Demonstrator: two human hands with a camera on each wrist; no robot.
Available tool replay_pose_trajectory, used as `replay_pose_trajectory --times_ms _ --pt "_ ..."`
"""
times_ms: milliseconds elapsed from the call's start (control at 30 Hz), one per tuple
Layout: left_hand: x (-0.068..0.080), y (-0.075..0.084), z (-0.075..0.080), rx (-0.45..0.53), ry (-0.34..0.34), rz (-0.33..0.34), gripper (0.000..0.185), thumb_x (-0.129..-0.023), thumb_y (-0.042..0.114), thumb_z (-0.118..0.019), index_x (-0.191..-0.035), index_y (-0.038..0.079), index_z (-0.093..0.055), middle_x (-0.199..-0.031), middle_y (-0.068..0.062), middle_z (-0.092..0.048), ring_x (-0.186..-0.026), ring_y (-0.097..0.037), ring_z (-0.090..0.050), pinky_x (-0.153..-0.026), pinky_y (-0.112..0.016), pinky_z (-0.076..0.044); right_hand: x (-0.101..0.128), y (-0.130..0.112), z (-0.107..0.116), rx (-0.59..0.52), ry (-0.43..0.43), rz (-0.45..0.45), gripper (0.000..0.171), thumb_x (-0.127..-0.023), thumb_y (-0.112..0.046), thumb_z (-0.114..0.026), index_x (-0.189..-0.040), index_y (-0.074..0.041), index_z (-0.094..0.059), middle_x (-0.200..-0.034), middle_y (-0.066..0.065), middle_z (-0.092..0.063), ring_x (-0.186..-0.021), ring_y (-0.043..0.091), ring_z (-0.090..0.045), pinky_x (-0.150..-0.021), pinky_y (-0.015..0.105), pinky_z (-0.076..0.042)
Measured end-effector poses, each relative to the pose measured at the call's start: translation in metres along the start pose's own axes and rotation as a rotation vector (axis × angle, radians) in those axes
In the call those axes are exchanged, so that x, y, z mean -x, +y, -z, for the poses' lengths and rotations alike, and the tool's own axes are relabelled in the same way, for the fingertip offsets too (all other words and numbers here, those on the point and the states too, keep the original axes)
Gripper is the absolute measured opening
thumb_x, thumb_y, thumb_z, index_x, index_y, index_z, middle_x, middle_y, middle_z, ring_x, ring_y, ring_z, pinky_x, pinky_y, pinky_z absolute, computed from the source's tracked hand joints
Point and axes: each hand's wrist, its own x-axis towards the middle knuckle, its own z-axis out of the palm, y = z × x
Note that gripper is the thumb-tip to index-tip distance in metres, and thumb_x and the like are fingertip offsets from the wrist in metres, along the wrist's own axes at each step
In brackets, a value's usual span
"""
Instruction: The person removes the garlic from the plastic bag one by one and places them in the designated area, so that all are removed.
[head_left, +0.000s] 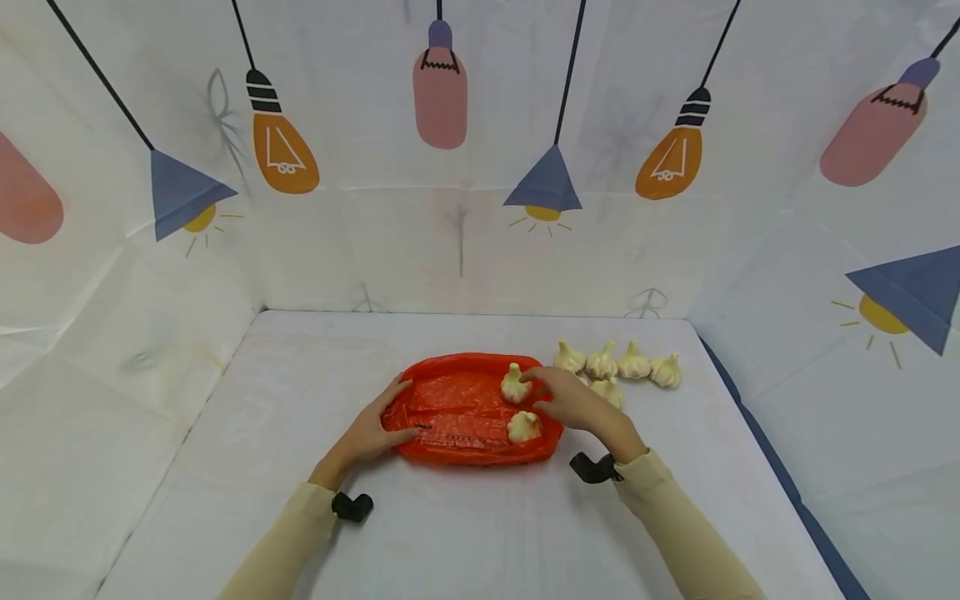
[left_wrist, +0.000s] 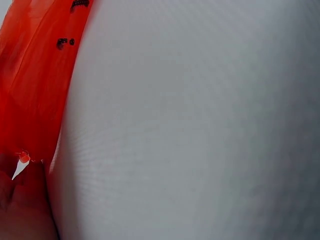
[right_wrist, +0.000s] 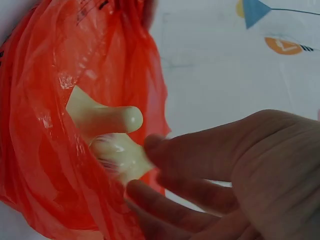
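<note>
A wide red plastic bag (head_left: 457, 392) lies with its mouth spread on the white table. My left hand (head_left: 371, 425) holds its left rim, thumb over the near side and fingers along the far side; the left wrist view shows only part of this hand low in the corner. Inside the bag's right part are two garlic bulbs, one farther back (head_left: 514, 385) and one nearer (head_left: 524, 427). Over the right rim reaches my right hand (head_left: 573, 400), thumb and fingers apart. Its fingertips are close to a bulb (right_wrist: 117, 155) in the right wrist view; whether they touch it I cannot tell.
Several more garlic bulbs (head_left: 633, 362) sit on the table (head_left: 300, 375) behind and right of the bag, one partly behind my right hand. White sheets (head_left: 480, 242) printed with lamps stand at the back and both sides.
</note>
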Motion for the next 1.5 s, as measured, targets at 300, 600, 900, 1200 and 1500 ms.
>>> replay_pose_trajectory --times_ms 300,600,900,1200,1500 --pt "0.0 -0.002 0.0 0.005 0.004 -0.026 0.093 -0.087 0.035 -0.082 -0.163 0.017 -0.032 -0.174 -0.007 -0.014 -0.159 -0.039 -0.014 -0.124 -0.066 -0.017 0.0 0.003 -0.005 0.025 -0.133 -0.053 0.039 -0.084 0.007 -0.071 -0.122 0.0 -0.068 -0.114 0.015 -0.071 -0.087 0.022 -0.063 -0.075 0.031 -0.054" --pt "0.0 0.0 -0.001 0.013 0.009 -0.023 0.092 -0.087 0.033 -0.083 -0.162 0.017 -0.033 -0.174 -0.006 -0.015 -0.159 -0.037 -0.014 -0.125 -0.065 -0.016 -0.006 -0.005 -0.012 0.014 -0.183 -0.073 0.04 -0.087 0.001 -0.074 -0.126 -0.002 -0.067 -0.112 0.005 -0.071 -0.094 0.02 -0.065 -0.08 0.034 -0.057" --pt "0.001 0.0 -0.001 0.016 0.009 -0.02 0.093 -0.087 0.034 -0.082 -0.163 0.017 -0.032 -0.174 -0.006 -0.015 -0.159 -0.037 -0.014 -0.124 -0.065 -0.017 -0.026 -0.017 -0.016 0.026 -0.21 -0.037 0.033 -0.089 -0.002 -0.077 -0.12 -0.006 -0.068 -0.112 0.005 -0.071 -0.104 0.021 -0.065 -0.092 0.04 -0.057" --pt "-0.001 -0.001 -0.001 0.026 0.008 -0.021 0.093 -0.086 0.035 -0.083 -0.162 0.017 -0.032 -0.174 -0.006 -0.015 -0.16 -0.037 -0.013 -0.125 -0.065 -0.016 -0.043 -0.024 -0.029 -0.001 -0.235 -0.011 0.036 -0.09 -0.007 -0.078 -0.124 -0.003 -0.069 -0.115 0.006 -0.07 -0.105 0.021 -0.065 -0.092 0.04 -0.057" --pt "-0.002 -0.003 -0.001 0.015 0.009 -0.02 0.094 -0.086 0.037 -0.083 -0.163 0.018 -0.032 -0.174 -0.006 -0.016 -0.159 -0.037 -0.015 -0.124 -0.065 -0.017 -0.064 -0.035 -0.042 -0.039 -0.22 0.033 0.039 -0.093 -0.012 -0.077 -0.13 -0.004 -0.068 -0.125 0.006 -0.071 -0.111 0.025 -0.069 -0.098 0.043 -0.055"
